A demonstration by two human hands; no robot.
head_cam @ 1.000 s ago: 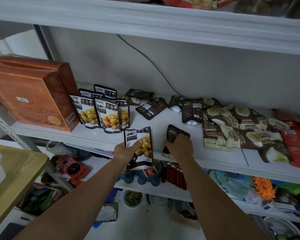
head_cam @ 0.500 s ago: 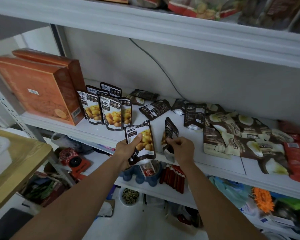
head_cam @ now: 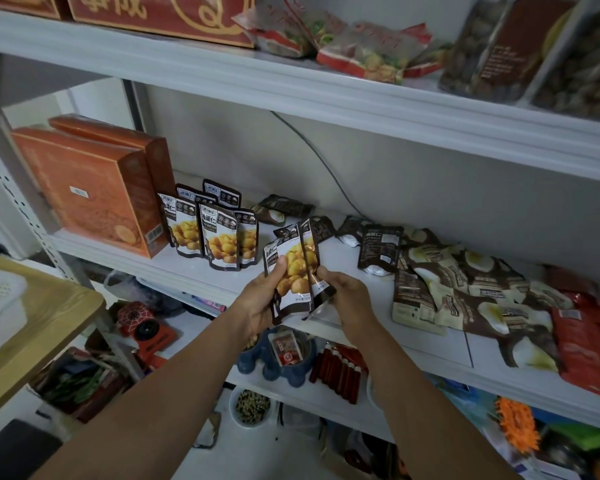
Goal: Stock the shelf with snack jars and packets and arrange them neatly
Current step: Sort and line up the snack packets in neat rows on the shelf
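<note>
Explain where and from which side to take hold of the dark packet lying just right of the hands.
Pinch the dark packet at its silvery bottom edge, coming from the shelf front. It seems to lie flat with that puffed edge nearest you, offering the easiest grip; other packets crowd its right side.

Two dark-brown packets printed with yellow kernels are held upright and overlapping just above the front of the white shelf. The left hand grips the front one, and the right hand pinches the lower edge of the other. To their left, matching standing packets form a tight cluster on the shelf, while to the right flat packets, dark and cream, lie in a loose heap.
</note>
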